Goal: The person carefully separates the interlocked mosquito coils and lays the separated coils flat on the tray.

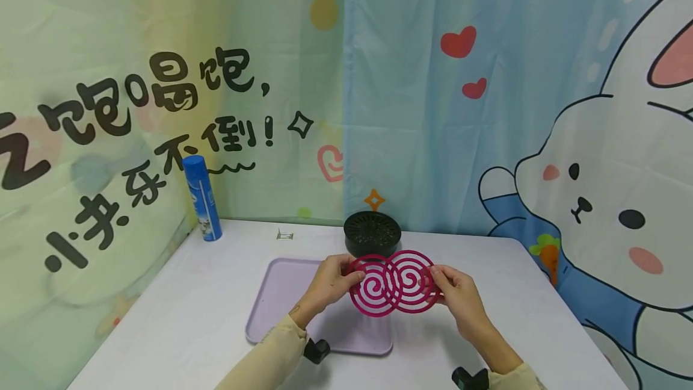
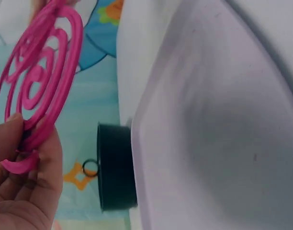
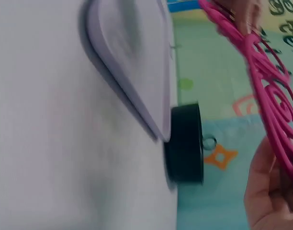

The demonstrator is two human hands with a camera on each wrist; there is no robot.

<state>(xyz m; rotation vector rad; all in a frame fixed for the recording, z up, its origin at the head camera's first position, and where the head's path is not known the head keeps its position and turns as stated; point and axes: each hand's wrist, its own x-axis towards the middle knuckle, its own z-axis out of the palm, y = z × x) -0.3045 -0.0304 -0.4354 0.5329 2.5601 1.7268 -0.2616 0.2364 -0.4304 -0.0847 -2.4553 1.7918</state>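
Two magenta mosquito coils (image 1: 373, 286) are held up in front of me, overlapping side by side in the head view. My left hand (image 1: 334, 281) pinches the outer edge of the left one, thumb on the near face. At the other side, my right hand (image 1: 460, 297) grips the right edge of the pair. In the left wrist view the coils (image 2: 65, 96) tilt edge-on, and curled left fingers (image 2: 46, 158) sit behind them. Part of the right hand's grip is hidden behind the coils in the right wrist view.
Beneath my left arm lies a lilac tray (image 1: 281, 281). A round black container (image 1: 372, 233) with a perforated lid and ring stands behind the coils. At the back left is a blue spray can (image 1: 203, 198), and near it a small metal stand (image 1: 284, 235).
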